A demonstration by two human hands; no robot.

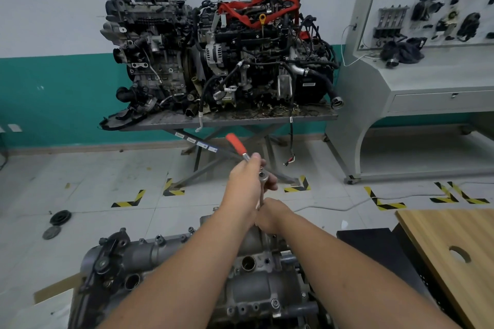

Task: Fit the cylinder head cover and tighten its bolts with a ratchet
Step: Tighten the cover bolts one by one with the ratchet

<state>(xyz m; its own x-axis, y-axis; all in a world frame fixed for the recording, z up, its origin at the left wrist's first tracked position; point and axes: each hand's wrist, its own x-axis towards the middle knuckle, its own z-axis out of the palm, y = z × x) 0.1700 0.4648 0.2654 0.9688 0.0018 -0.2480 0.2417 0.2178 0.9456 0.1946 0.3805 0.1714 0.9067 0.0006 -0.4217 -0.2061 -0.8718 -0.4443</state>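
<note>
The cylinder head cover (248,283) sits on the engine right below the camera, grey cast metal running between the two forearms. At its far edge the ratchet (263,177) stands on a long extension bar, its red handle (237,144) angled up and away to the left. The left hand (247,181) is wrapped round the ratchet's head, thumb up near the start of the handle. The right hand (271,215) is closed round the lower part of the extension, just above the cover — the socket and the bolt it sits on are hidden beneath it.

The likely step is running down a bolt at that far edge. The risk is in the tall extension: with the hand gripping near the head rather than out on the handle, any sideways pull could tip the bar and let the socket ride off the bolt (rounding it). A bolt started crooked could also cross-thread — hard to notice with the seat hidden.
</note>
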